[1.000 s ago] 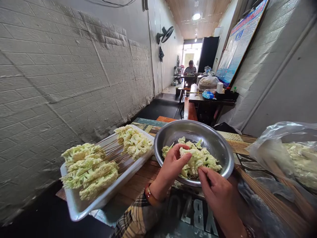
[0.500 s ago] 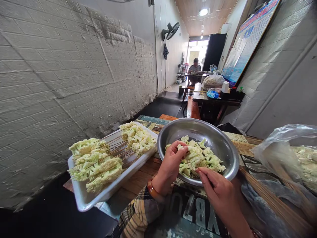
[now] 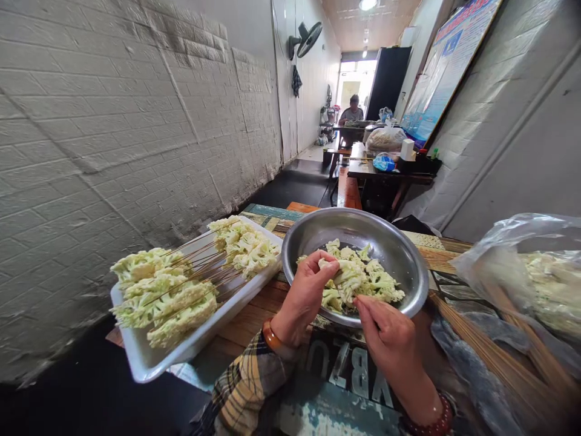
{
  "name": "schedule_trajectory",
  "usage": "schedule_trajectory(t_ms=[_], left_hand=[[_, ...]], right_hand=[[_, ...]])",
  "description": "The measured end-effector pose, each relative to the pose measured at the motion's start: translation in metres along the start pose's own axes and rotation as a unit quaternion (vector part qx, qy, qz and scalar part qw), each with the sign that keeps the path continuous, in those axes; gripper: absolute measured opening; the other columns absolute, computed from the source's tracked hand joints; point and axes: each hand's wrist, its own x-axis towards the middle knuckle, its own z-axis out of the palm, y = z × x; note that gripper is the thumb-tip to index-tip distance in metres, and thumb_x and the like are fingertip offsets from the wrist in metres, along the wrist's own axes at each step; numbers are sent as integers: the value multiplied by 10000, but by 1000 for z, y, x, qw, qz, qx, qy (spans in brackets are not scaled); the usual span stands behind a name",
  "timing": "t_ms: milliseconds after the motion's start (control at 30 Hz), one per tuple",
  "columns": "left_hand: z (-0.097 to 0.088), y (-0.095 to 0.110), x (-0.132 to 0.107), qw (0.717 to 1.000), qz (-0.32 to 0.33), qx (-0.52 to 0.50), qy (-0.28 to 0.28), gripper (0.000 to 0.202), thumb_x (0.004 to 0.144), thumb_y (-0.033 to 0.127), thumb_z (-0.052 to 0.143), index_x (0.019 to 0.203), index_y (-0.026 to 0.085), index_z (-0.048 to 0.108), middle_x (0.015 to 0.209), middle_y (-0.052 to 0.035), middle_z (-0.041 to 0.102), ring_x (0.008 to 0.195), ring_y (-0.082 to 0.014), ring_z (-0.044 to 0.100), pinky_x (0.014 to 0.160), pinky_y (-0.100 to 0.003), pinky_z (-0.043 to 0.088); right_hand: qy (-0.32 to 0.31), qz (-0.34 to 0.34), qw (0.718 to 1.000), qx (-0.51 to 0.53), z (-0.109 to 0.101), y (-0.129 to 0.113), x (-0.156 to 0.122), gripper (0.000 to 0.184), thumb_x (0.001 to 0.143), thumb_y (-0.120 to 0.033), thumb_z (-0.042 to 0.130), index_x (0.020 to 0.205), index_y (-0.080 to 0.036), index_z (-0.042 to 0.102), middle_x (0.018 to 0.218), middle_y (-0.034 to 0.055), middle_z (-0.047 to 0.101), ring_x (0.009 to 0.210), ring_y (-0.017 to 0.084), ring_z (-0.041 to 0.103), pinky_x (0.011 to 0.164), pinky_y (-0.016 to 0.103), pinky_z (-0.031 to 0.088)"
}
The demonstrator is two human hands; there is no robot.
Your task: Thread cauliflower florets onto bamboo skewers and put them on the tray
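Observation:
My left hand (image 3: pixel 312 284) pinches a pale green-white cauliflower piece (image 3: pixel 348 278) between thumb and fingers, over the near part of a steel bowl (image 3: pixel 408 260). Closed in a pinch, my right hand (image 3: pixel 384 324) has its fingertips at the lower edge of that piece; whatever they grip is too thin or hidden to make out. More cauliflower florets (image 3: pixel 384 284) lie in the bowl below. To the left, a white tray (image 3: pixel 200 339) bears cauliflower on thin skewers (image 3: pixel 200 259), in two groups with the sticks between them.
Right of the bowl lie a bundle of bamboo skewers (image 3: pixel 481 342) and a clear plastic bag (image 3: pixel 494 254) with cauliflower inside. A patterned wooden table (image 3: pixel 254 315) carries everything. Farther back are another table (image 3: pixel 363 171) with bags, a wall fan (image 3: pixel 305 40) and a seated person (image 3: pixel 353 112).
The view has shifted slightly, so the scene sits a little left and higher. Both hands keep their places at the cauliflower piece; a beaded bracelet on my right wrist now shows more.

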Motion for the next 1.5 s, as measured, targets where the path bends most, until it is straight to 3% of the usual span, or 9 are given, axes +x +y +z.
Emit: schedule_trajectory(t_ms=[200, 567, 800, 1400, 1500], left_hand=[[-2, -3, 0, 1000, 2, 11, -10, 167, 718, 280, 709, 711, 165, 588, 664, 37, 514, 621, -79, 437, 622, -204, 352], [0, -1, 1, 1000, 1, 13, -15, 183, 721, 287, 706, 715, 165, 569, 658, 46, 495, 596, -68, 411, 583, -193, 334], [3, 2, 1, 1000, -8, 10, -13, 225, 709, 296, 725, 693, 169, 540, 624, 62, 478, 560, -57, 394, 558, -181, 336], [3, 1, 2, 1000, -9, 7, -12, 178, 724, 268, 697, 704, 168, 551, 627, 56, 496, 567, -56, 412, 552, -171, 342], [3, -1, 2, 1000, -9, 0, -16, 179, 727, 262, 704, 703, 168, 554, 621, 60, 490, 557, -53, 407, 545, -168, 340]], right_hand=[[-5, 3, 1000, 9, 0, -1, 1, 271, 969, -175, 438, 931, -171, 706, 866, 115, 781, 763, 225, 745, 682, 346, 599], [-5, 10, 1000, 3, -3, -7, 7, 268, 974, -173, 435, 898, -170, 691, 839, 83, 776, 734, 187, 729, 673, 305, 575], [-2, 7, 1000, -7, -3, -10, 10, 306, 969, -172, 440, 766, -192, 668, 772, 63, 751, 663, 174, 693, 657, 304, 547], [-4, 7, 1000, -11, 0, -9, 12, 310, 964, -165, 441, 736, -203, 648, 770, 67, 750, 663, 174, 689, 670, 299, 531], [-8, 11, 1000, 2, 0, -8, 13, 283, 968, -177, 438, 808, -191, 671, 781, 69, 757, 689, 181, 701, 676, 304, 535]])
